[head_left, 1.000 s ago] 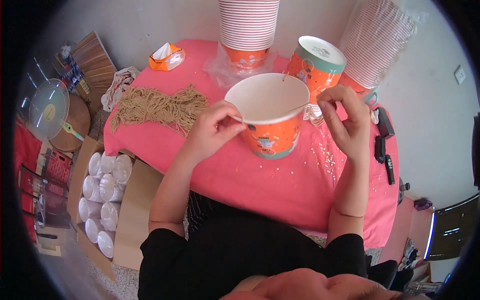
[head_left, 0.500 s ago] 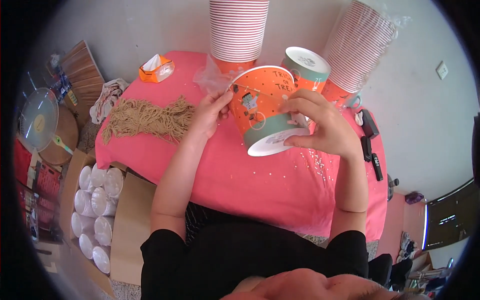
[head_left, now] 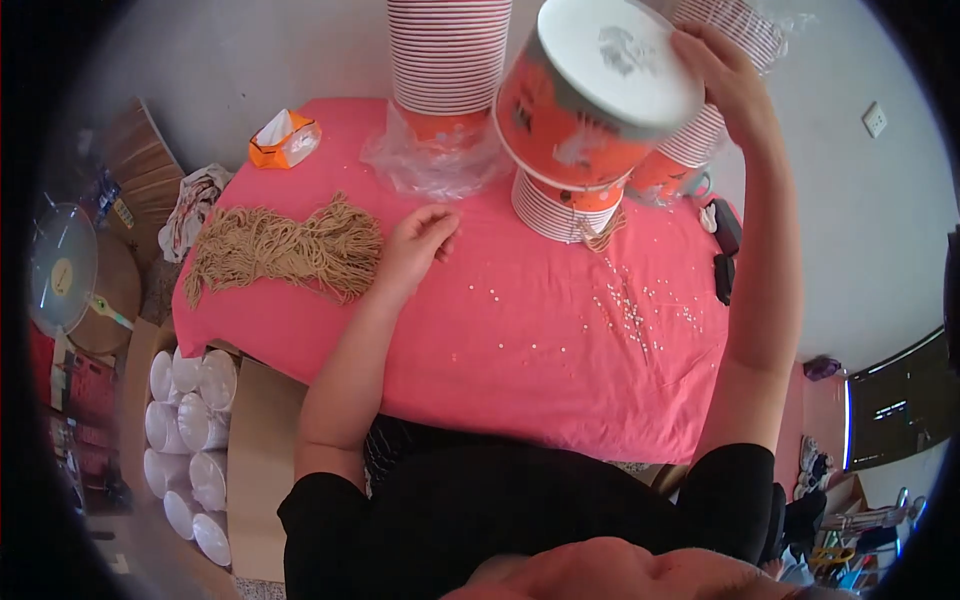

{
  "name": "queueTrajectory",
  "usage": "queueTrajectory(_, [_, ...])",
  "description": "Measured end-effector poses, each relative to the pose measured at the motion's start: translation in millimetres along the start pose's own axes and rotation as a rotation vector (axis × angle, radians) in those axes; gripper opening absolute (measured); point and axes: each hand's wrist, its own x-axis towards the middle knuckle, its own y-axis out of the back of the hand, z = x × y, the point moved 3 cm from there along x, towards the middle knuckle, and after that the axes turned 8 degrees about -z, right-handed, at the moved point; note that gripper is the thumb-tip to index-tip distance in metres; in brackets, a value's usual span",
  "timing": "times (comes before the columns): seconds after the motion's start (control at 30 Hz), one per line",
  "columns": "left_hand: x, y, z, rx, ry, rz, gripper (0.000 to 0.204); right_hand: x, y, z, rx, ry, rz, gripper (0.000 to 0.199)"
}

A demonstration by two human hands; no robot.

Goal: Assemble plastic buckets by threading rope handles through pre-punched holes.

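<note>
My right hand [head_left: 728,80] grips the base edge of an orange and green paper bucket [head_left: 575,135], which is upside down with its white bottom up. Beneath its mouth stands a short stack of upturned nested paper buckets [head_left: 566,208], white rims showing. Whether the bucket rests on the stack or just hangs over it I cannot tell. Tan cord ends [head_left: 605,232] dangle at the stack's right side. My left hand [head_left: 422,243] is above the pink cloth with fingers curled in and nothing visible in them. To its left lies a bundle of tan cords [head_left: 285,245].
Tall bucket stacks stand at the back, one in crumpled plastic [head_left: 440,165]. Small white beads [head_left: 630,315] are scattered over the pink tablecloth [head_left: 480,380]. Black items [head_left: 725,280] lie at the right edge. A carton [head_left: 265,460] of clear plastic cups [head_left: 205,420] is at left.
My right hand has carried the bucket up and away to the back right, turning it bottom up over the short stack. My left hand has let go of its rim.
</note>
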Motion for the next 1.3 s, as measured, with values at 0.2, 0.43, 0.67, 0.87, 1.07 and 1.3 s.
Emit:
queueTrajectory(0.2, [9,-8,-9,0.129,0.03,-0.046,0.013,53,21,62,0.048,-0.134,-0.057,0.037])
queueTrajectory(0.43, [4,-9,-12,0.182,0.027,-0.087,0.011,62,-11,136,-0.068,-0.32,-0.211,0.031])
queueTrajectory(0.67, [-1,-12,-5,0.287,0.041,-0.093,0.012,27,-38,145,0.01,-0.431,-0.194,0.027])
queueTrajectory(0.87, [-2,-17,-3,0.268,0.006,-0.095,0.012,18,-39,147,-0.041,-0.471,-0.202,0.034])
queueTrajectory(1.07, [-1,-16,-4,0.261,0.006,-0.091,0.011,24,-35,155,-0.074,-0.395,-0.165,0.039])
queueTrajectory(1.3, [-2,-15,-6,0.258,-0.025,-0.099,0.011,58,-26,80,-0.821,-0.006,0.008,0.029])
